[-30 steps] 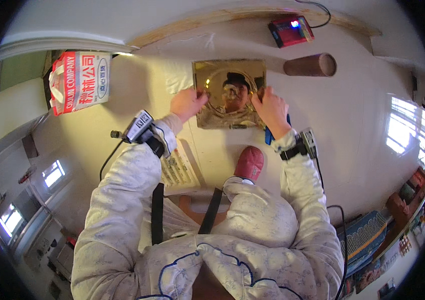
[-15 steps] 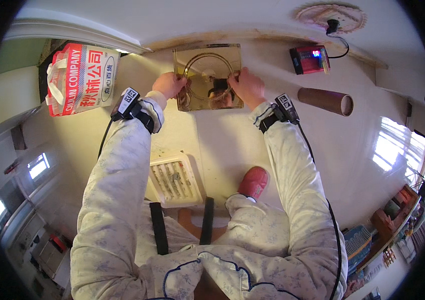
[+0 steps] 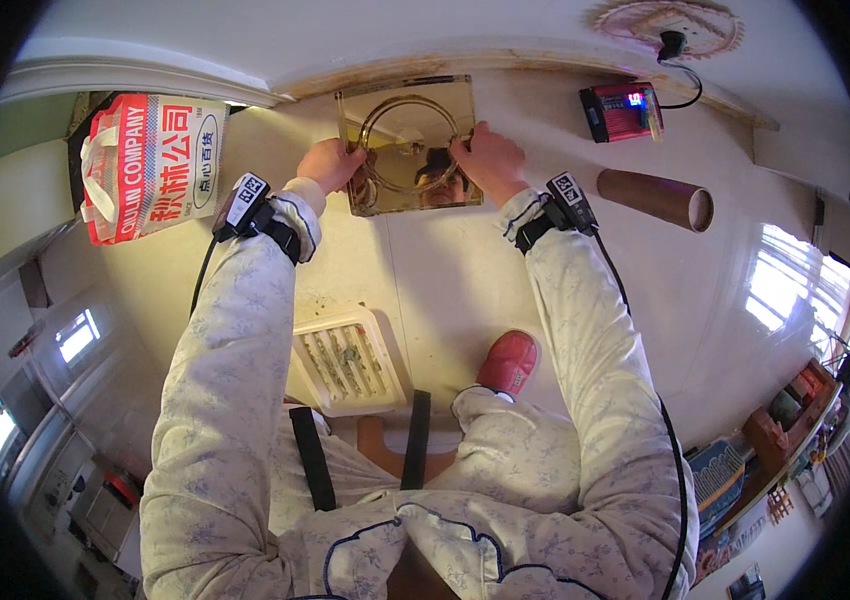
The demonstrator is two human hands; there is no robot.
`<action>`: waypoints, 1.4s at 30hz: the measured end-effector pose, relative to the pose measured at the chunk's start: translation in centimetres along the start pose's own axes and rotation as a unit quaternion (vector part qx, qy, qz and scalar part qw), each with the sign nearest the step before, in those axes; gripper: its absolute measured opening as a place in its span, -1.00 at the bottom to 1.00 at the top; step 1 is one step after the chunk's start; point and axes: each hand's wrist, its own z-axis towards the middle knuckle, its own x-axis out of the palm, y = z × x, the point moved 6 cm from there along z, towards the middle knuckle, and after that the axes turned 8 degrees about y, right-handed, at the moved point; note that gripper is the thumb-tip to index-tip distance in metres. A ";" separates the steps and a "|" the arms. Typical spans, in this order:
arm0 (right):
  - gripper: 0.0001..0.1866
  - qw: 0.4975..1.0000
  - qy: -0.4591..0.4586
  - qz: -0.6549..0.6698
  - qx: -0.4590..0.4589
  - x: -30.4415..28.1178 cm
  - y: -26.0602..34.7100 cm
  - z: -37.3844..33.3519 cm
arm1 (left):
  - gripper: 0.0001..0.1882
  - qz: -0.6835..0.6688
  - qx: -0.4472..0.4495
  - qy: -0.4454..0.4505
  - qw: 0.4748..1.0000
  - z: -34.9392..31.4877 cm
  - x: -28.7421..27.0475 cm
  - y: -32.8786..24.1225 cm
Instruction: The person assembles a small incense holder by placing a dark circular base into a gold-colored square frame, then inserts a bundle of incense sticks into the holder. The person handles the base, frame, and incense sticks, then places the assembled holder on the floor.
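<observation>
A square bronze-tinted mirrored panel (image 3: 450, 95) with a round ring at its centre is held up by its two sides. My left hand (image 3: 329, 166) is closed on its left edge, thumb pressed to the front. On the opposite edge my right hand (image 3: 491, 163) is closed the same way, fingers wrapped behind and partly hidden. Dark shapes are reflected in the panel's lower right. Both arms stretch forward, each wrist wearing a small black strapped device.
A red, white and grey shopping bag (image 3: 160, 170) stands at the left. To the right are a red box with a lit display (image 3: 617, 112), corded to a black plug (image 3: 672, 44), and a brown cardboard tube (image 3: 650, 198). Nearer lie a slotted cream plastic piece (image 3: 390, 385) and a red shoe (image 3: 509, 362).
The panel, with both hands on it, has moved slightly away from me and to the left, and tilted a little. The reflection in it has shifted. Both hands keep their grip.
</observation>
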 end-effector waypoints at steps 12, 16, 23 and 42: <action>-0.55 0.998 0.012 0.058 -0.013 0.4 -2.5 0.8 | -0.42 0.014 -0.051 -0.006 0.999 -0.7 -0.2 0.3; -0.61 0.963 0.009 0.194 -0.186 -3.1 -5.9 -2.7 | -0.28 -0.059 -0.002 -0.065 0.996 -8.6 -4.1 0.3; -0.72 0.801 -0.037 0.594 -0.061 1.0 -17.7 -17.3 | -0.63 -0.118 -0.066 -0.078 0.988 -35.7 -7.7 5.6; -0.80 0.837 0.029 0.543 0.056 8.2 -30.0 -60.0 | -0.70 -0.217 -0.044 -0.317 0.922 -78.6 5.3 15.7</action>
